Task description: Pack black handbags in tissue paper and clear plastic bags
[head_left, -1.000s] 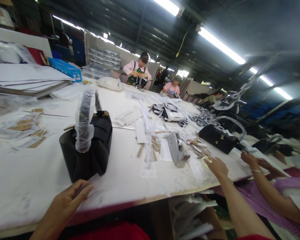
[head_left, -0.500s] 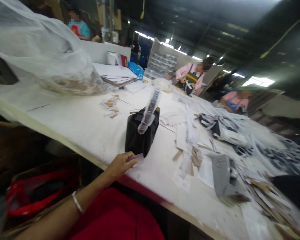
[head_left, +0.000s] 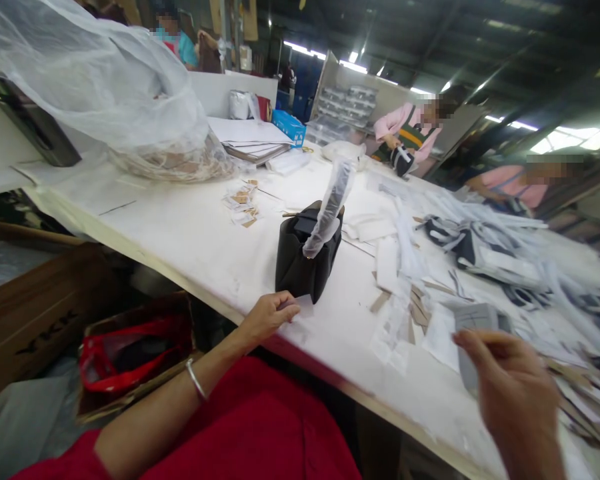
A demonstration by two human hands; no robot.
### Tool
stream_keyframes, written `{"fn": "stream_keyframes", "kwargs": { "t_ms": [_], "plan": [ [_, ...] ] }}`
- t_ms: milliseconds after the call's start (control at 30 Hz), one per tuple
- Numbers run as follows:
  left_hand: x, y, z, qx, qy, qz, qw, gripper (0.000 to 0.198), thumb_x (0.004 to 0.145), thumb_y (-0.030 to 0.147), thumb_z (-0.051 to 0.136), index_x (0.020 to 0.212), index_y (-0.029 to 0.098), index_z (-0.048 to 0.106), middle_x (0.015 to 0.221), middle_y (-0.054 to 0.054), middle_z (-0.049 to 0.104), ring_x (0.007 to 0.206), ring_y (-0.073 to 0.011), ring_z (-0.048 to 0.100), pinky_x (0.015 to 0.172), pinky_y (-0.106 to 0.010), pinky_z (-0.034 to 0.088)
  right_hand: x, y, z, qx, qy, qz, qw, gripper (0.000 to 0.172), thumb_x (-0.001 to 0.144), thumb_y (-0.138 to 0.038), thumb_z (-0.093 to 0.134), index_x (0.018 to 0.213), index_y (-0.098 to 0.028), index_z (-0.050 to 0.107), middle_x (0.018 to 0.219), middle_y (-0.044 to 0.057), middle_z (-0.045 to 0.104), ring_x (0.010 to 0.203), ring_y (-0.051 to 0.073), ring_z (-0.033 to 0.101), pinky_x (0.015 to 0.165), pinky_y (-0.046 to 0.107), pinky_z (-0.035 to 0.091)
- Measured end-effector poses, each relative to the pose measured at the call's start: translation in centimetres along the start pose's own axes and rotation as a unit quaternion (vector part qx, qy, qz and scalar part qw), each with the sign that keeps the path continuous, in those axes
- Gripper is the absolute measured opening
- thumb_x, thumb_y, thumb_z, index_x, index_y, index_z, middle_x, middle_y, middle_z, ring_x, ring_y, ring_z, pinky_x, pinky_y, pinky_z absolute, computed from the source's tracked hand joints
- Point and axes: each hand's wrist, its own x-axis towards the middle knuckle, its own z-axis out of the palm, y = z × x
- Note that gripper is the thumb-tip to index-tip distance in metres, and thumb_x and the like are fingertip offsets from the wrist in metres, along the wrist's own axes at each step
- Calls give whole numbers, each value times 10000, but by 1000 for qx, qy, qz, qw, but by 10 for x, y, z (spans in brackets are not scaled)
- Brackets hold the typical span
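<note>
A black handbag [head_left: 307, 257] stands upright on the white table, its raised handle [head_left: 330, 210] wrapped in clear plastic. By the bag's near lower corner, my left hand [head_left: 273, 317] pinches a small pale slip [head_left: 304, 307] between thumb and fingers. The slip reaches to the base of the bag. My right hand [head_left: 515, 387] is raised at the lower right, fingers curled in toward the thumb and somewhat blurred. Anything held in it is too small or hidden to make out. Behind its fingertips lies a grey folded piece [head_left: 475, 320].
Cardboard strips [head_left: 417, 307] and clear plastic pieces [head_left: 393, 333] litter the table's right side. A big plastic bag [head_left: 145, 100] sits at the left, near stacked sheets [head_left: 260, 150] and a blue box [head_left: 289, 127]. Cartons [head_left: 45, 327] stand below the edge. Co-workers are across the table.
My right hand has come in from the lower right corner, in front of the grey piece. My left hand still pinches the slip by the handbag. The whole view has shifted.
</note>
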Motion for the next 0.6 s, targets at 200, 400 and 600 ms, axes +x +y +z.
{"fn": "stream_keyframes", "kwargs": {
  "t_ms": [200,400,600],
  "plan": [
    [-10,11,-6,-24,6,-8,1000,288,863,437,563,751,176,609,662,17,592,656,-145,508,651,-254,375,-48,-99,102,254,-325,-6,911,451,862,-621,572,754,-195,668,686,66,698,675,224,672,688,361,543],
    [-21,23,-9,-19,5,28,999,386,915,478,494,688,184,598,667,7,589,657,-145,524,661,-256,403,-68,-130,139,266,-410,-54,870,255,804,-399,727,995,-231,729,947,34,744,862,206,677,791,307,516],
    [-25,14,-13,-22,10,53,998,360,917,509,515,898,177,653,823,-14,646,772,-167,570,715,-259,428,-74,-141,159,210,-346,-90,910,315,828,-440,683,631,-201,632,604,-21,597,583,137,516,562,246,399]
  ]
}}
